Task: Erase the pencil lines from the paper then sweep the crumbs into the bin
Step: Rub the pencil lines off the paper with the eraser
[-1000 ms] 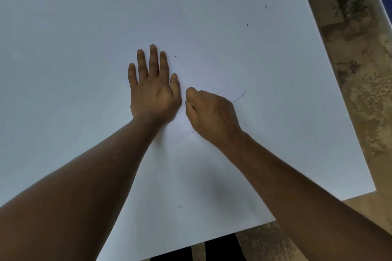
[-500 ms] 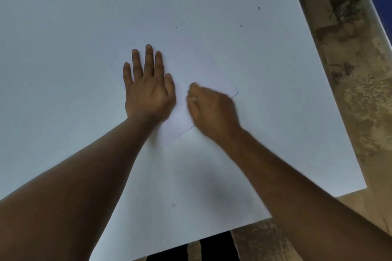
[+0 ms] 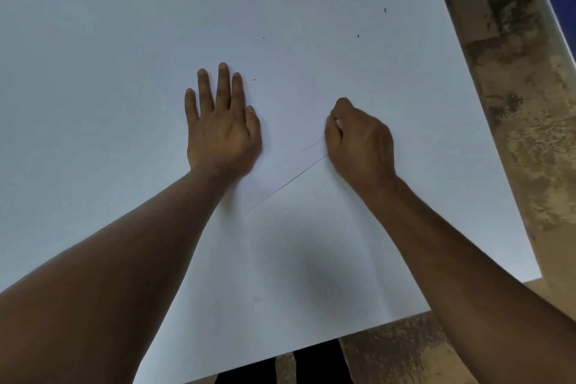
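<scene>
The left hand (image 3: 222, 131) lay flat on the paper (image 3: 290, 121), its fingers straight and slightly spread, the palm pressing the sheet down onto the white table (image 3: 93, 40). The paper was almost the same white as the table and showed mainly by its near edge, a thin dark line running diagonally from below the left wrist up toward the right hand (image 3: 358, 140). The right hand sat on the sheet's right part, just beside that edge, with its fingers curled tight and the thumb tucked against them; a small pale thing showed between the fingertips, most likely the eraser (image 3: 338, 124), though too little of it was visible to be sure. A faint pencil line (image 3: 311, 145) ran on the paper just left of the right hand, between the two hands. A few dark crumbs (image 3: 385, 10) lay scattered on the table well beyond the hands, and one speck lay near the left fingertips. A worn, mottled floor (image 3: 514, 103) showed past the table's right edge.
</scene>
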{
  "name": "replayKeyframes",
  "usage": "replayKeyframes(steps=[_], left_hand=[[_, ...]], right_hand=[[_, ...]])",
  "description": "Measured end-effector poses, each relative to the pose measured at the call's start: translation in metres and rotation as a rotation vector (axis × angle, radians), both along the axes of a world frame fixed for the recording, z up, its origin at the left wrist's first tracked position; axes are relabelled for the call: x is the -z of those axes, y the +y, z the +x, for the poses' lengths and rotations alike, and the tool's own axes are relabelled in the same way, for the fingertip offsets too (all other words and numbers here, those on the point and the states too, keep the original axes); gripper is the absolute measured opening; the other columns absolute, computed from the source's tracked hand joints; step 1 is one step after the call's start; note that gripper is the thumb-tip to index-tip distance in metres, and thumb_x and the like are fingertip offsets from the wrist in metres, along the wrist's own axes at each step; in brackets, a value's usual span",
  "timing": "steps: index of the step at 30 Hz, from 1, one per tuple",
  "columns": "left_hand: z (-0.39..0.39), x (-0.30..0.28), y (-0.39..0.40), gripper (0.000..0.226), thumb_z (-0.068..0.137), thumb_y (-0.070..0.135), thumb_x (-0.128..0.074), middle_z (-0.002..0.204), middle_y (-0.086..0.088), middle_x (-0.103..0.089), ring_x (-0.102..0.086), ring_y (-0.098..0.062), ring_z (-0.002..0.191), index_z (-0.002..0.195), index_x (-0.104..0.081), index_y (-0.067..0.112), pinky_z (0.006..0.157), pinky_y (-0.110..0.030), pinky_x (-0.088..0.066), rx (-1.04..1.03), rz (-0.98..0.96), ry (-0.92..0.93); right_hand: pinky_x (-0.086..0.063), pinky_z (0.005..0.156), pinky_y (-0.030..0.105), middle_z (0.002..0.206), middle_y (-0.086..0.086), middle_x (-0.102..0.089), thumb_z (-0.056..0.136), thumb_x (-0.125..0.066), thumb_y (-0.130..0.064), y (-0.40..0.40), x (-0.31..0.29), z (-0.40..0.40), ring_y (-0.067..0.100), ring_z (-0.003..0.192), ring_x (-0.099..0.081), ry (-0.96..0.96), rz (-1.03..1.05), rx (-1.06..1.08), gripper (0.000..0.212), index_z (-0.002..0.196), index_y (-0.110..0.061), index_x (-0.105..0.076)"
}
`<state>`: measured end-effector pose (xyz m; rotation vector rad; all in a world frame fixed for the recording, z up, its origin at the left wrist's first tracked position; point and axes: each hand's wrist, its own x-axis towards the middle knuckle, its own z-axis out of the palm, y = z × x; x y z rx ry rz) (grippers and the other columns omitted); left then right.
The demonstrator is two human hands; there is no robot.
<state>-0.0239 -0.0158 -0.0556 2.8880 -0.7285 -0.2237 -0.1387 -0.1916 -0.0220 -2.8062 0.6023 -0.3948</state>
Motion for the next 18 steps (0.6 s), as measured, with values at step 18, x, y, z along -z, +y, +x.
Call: replayKeyframes(steps=[18], left_hand=[[-0.002, -0.002, 0.000, 0.067, 0.106, 0.042, -0.016, 0.173, -0.006, -0.001, 0.008, -0.031, 0.159, 0.164, -0.009, 0.010, 0.128, -0.050, 0.002, -0.003, -0.024, -0.003]], right_hand=[[-0.048, 0.052, 0.036, 0.068, 0.008, -0.057, 0.097, -0.045, -0.015, -0.002, -0.001, -0.007, 0.032, 0.057, -0.055, 0.087, 0.000, -0.008, 0.014, 0.088, -0.010, -0.055]])
